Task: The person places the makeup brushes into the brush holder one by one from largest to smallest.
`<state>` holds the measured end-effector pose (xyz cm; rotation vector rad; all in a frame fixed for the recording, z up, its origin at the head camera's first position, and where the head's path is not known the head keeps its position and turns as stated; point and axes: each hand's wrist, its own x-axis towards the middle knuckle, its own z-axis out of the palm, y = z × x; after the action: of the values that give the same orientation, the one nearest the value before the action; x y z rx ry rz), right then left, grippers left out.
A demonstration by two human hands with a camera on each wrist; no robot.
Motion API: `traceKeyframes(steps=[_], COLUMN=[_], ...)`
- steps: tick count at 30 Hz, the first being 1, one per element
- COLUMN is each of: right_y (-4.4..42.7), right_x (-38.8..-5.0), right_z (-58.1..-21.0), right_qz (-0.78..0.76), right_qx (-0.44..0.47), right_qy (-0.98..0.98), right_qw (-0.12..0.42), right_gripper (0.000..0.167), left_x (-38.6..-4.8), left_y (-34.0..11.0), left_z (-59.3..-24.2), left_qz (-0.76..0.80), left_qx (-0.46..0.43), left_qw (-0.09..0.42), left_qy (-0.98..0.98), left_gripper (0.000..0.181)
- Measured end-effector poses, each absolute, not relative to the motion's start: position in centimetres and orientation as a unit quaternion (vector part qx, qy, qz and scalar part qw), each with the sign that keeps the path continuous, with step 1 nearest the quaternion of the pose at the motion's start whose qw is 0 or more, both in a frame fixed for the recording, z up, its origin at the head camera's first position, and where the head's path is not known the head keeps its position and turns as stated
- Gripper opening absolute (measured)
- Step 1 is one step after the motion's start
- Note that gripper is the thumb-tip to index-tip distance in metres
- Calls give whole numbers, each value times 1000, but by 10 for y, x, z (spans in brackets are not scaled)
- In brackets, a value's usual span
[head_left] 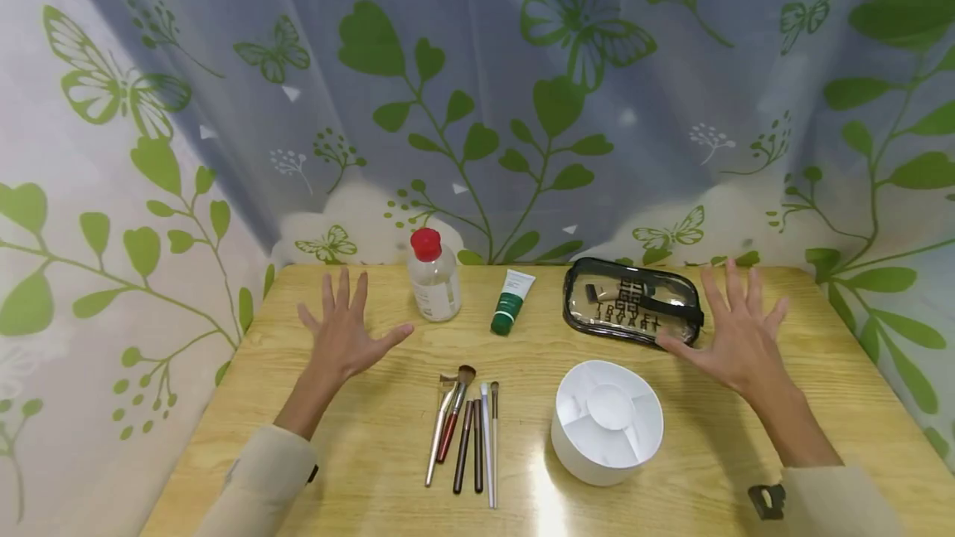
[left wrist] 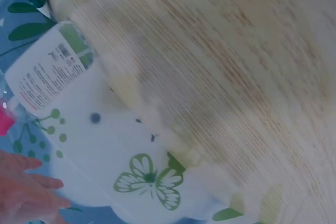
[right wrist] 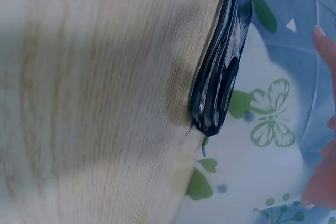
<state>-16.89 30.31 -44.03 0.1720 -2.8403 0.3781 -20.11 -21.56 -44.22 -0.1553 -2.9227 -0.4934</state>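
Note:
Both hands are raised with fingers spread and hold nothing. In the head view the left hand (head_left: 346, 338) is left of a clear bottle with a red cap (head_left: 435, 276); the left wrist view shows its fingers (left wrist: 42, 182) near the bottle (left wrist: 50, 69). The right hand (head_left: 739, 338) is beside the right end of a clear, black-edged pouch (head_left: 630, 301); whether the thumb touches it, I cannot tell. In the right wrist view the pouch (right wrist: 220, 61) appears edge-on, with part of the hand (right wrist: 325, 166) at the right edge.
A green and white tube (head_left: 512, 302) lies between bottle and pouch. Several makeup brushes (head_left: 463, 437) lie side by side at the front middle. Right of them stands a round white divided container (head_left: 606, 425). A patterned curtain (head_left: 477, 106) hangs behind the wooden table (head_left: 358, 471).

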Motion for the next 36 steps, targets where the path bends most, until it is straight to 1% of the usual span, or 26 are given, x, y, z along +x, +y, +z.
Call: traceKeyframes(steps=[5, 12, 14, 20, 27, 32, 36], right_y=[296, 285, 281, 266, 253, 247, 243], right_x=[-162, -149, -143, -123, -108, -101, -96], right_z=[-439, -433, -430, -419, -429, -437, -441], right_qz=[171, 266, 288, 313, 371, 402, 415], right_qx=[62, 82, 85, 85, 144, 184, 196], right_qy=[-975, -953, -948, -945, -917, -897, -889], right_qw=[130, 121, 105, 29, 21, 9, -6], right_gripper=[115, 109, 107, 104, 95, 98, 103], left_x=[-192, -181, -178, -173, -169, -166, -162], left_y=[-212, -203, -199, -187, -180, -174, -167], left_z=[-440, -444, -445, -448, -463, -470, -476], left_qz=[-180, -188, -203, -322, -368, -404, -421], left_qx=[-47, -40, -43, -29, -11, 1, -1], left_qw=[60, 53, 46, -18, -49, -86, -102], left_qy=[-981, -980, -977, -946, -928, -911, -901], left_gripper=[108, 97, 92, 79, 71, 62, 56])
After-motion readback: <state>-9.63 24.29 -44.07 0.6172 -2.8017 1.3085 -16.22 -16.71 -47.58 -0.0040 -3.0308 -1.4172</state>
